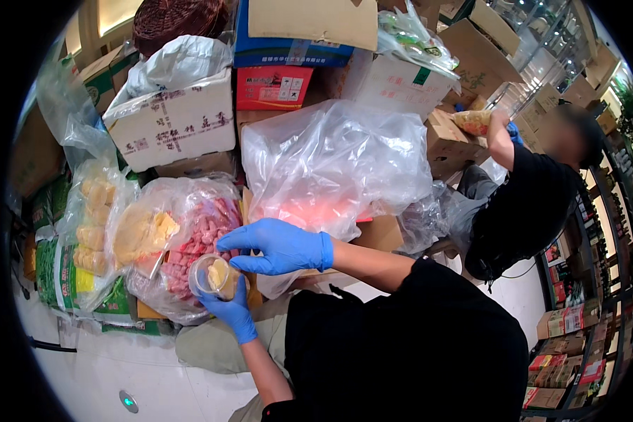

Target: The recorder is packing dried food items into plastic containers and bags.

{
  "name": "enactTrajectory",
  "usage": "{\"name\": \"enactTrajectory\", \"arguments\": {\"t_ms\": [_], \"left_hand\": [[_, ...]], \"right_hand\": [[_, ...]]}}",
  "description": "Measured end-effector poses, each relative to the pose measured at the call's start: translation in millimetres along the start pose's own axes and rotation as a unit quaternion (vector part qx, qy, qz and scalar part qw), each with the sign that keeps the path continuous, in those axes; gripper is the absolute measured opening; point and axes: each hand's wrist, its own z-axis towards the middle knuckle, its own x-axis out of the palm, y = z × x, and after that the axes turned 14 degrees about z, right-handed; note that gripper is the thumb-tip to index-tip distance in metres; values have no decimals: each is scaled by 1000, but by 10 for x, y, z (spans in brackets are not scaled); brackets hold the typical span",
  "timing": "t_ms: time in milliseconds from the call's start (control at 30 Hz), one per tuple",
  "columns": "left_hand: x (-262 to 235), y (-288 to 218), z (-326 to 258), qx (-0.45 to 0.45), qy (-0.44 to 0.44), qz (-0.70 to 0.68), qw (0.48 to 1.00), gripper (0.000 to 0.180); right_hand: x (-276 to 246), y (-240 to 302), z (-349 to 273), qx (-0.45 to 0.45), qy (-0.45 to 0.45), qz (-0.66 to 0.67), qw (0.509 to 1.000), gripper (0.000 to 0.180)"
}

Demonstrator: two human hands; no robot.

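Blue-gloved, your left hand [228,309] gripped the cup [214,276] steady while your right hand [278,246] pinched its rim beside the pink sweets [200,235].

I see blue gloves on my left hand [231,311] and right hand [278,247]. The clear cup [214,276] shows pale yellow inside. The clear bag [190,239] holds pink pieces, the big bag [334,165] glows pinkish-red low down, and the white box [172,123] bears dark markings.
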Motion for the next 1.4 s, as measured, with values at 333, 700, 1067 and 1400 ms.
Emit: {"name": "enactTrajectory", "arguments": {"t_ms": [333,700,1067,1400], "left_hand": [[78,356,117,27,-63,143,987,84],[158,574,-16,7,-56,129,990,95],[-179,493,-50,-2,-72,152,986,90],[-398,342,-147,12,-106,152,983,88]], "right_hand": [[-383,-628,998,-2,61,-138,989,43],[-134,-815,964,2,118,-71,990,39],[-89,-1083,1417,-9,135,-105,985,32],[292,-1473,2188,-16,227,-104,968,39]]}}
